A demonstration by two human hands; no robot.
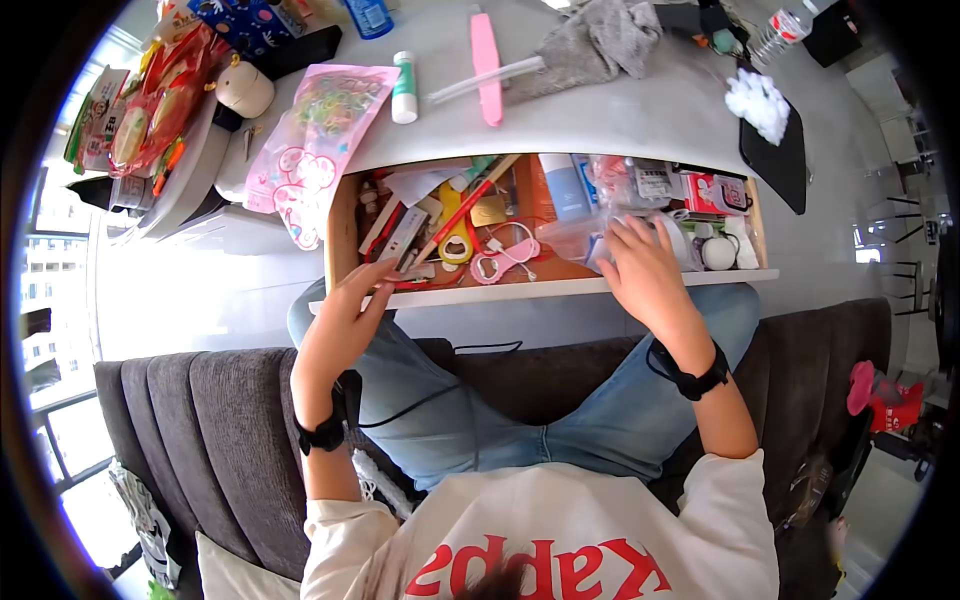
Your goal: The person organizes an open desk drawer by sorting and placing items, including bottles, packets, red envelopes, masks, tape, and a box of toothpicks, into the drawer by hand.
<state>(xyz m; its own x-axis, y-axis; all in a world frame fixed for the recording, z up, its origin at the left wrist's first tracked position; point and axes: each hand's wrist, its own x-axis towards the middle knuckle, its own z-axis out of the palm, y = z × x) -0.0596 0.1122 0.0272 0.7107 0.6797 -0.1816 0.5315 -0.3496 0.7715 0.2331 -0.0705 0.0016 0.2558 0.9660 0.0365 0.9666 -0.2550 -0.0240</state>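
Note:
An open drawer (690, 279) full of small items sticks out from the table. My left hand (358, 292) reaches over its front left corner, fingers stretched out beside a red pen (410, 285). Close to those fingertips are a white box (403, 236), yellow-handled scissors (457, 243) and a long red-and-wood stick (465, 210). Pink scissors-like handles (505, 260) lie in the middle with a white cable. My right hand (645, 268) rests with spread fingers on a clear plastic item (570, 240), partly hidden underneath. A round white object (718, 253) sits right of it.
On the table (440, 140) lie a pink patterned bag (320, 140), a glue stick (404, 88), a pink strap-shaped item (485, 65), a grey cloth (600, 45) and a black tablet-like slab (780, 155). A dark sofa (240, 430) is behind; a thin black cable (410, 405) crosses my leg.

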